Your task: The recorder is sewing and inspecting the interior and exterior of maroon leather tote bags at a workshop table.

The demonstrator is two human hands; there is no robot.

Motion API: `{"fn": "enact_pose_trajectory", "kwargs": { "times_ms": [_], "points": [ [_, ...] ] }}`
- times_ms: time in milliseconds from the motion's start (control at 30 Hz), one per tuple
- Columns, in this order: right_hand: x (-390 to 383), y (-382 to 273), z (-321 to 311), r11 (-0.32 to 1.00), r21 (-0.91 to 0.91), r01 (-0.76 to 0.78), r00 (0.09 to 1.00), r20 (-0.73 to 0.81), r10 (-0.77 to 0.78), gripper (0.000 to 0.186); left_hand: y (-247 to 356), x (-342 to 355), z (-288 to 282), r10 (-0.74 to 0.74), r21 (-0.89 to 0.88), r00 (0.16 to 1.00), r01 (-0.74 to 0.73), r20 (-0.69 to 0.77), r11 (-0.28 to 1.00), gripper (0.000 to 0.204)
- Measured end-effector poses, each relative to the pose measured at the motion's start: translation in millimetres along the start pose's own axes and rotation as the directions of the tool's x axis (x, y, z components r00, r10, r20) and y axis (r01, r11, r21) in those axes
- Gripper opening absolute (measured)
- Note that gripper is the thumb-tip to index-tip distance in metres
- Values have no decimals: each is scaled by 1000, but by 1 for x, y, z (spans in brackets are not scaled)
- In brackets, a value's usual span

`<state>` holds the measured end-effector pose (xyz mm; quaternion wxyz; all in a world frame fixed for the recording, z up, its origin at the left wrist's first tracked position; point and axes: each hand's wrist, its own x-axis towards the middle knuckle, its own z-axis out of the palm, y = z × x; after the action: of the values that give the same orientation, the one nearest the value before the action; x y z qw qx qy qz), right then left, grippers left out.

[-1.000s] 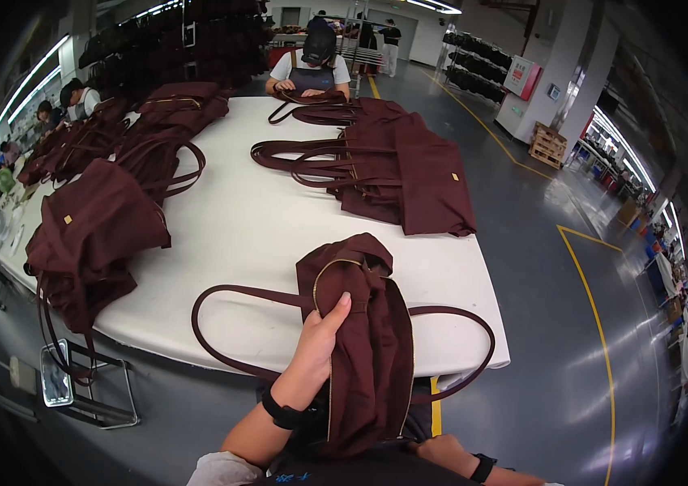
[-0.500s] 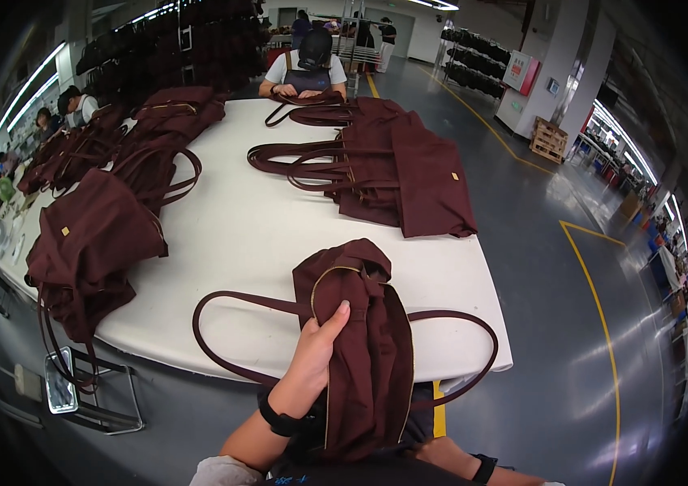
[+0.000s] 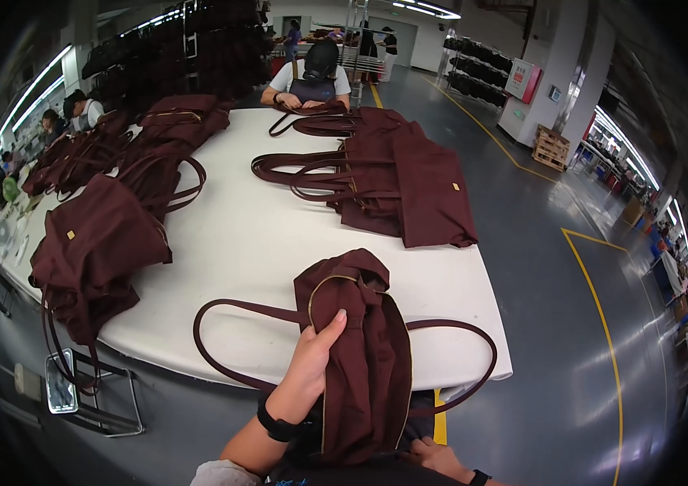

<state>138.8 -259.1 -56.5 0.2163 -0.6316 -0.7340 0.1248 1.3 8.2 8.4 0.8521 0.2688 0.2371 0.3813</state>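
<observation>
Left hand: my left hand [image 3: 310, 356] is clamped on the maroon bag [image 3: 364, 364], thumb angled up across its front, other fingers mostly hidden by cloth

Right hand: my right hand [image 3: 440, 458] sits low, just right of the bag's lower part, fingers bent by dark cloth at my front; can't tell if they grasp anything

Maroon bag: right in front of me at the near table edge, top part over the table, lower part hanging toward my body, fabric creased

Zip: gold-toned zip [image 3: 322, 413] lines both sides of the opening, undone

Straps: 2 visible, left strap [image 3: 196, 332] loops out left, right strap [image 3: 493, 356] loops out right

Wrists: black band [image 3: 279, 417] on the left, dark band [image 3: 480, 478] on the right

Table: white table [image 3: 230, 235], maroon goods along both sides

Left heap: maroon bags piled up, nearest bag [image 3: 105, 223] has a small gold tag [image 3: 71, 234], its handles dangle past the edge

Right stack: overlapping bags [image 3: 437, 194], handles pointing left to mid-table

Far end: person in a dark cap [image 3: 321, 73], head bent, both hands at a maroon item

Floor: yellow line [image 3: 603, 340] to my right, wooden pallet [image 3: 551, 148] near the pillar, metal-framed stool [image 3: 133, 401] lower left
</observation>
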Motion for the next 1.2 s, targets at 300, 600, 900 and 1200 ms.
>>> {"fn": "enact_pose_trajectory", "kwargs": {
  "times_ms": [300, 600, 900, 1200],
  "points": [
    [2, 33, 22, 911, 112, -397, 865, 377, 331, 28, 4, 0, 4, -44, 4, 999, 44, -10, 999, 33],
    [77, 39, -96, 868, 459, -188, 901, 433, -33, 18, 4, 5, 7, -118, 154, 993, 115, 11, 981, 36],
    [184, 19, -104, 878, 461, 129, 932, -359, 52, 16, -1, 15, 15, -223, -27, 974, 223, -22, 974, 35],
    [217, 21, -75, 923, 272, 272, 848, -520, -97, 17, -7, 17, 8, -255, -158, 966, 245, -49, 957, 30]
  ]
}}
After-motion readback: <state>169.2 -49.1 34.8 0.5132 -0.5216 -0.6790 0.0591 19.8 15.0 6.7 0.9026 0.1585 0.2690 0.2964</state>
